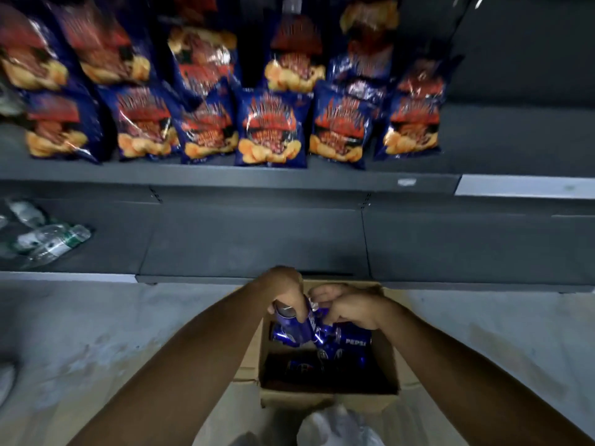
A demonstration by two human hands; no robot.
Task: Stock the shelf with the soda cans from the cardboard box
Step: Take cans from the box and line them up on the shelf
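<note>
Soda cans (pixel 341 346) sit in the cardboard box (pixel 328 397) on the floor, so we've barely begun. Our left hand (pixel 286 294) curls its grip round one blue can (pixel 289 320); our right hand (pixel 351 309) pinches something blue beside it. Shelf (pixel 257 239) below the chip bags (pixel 270 127) shows no cans. One reads PEPSI.
</note>
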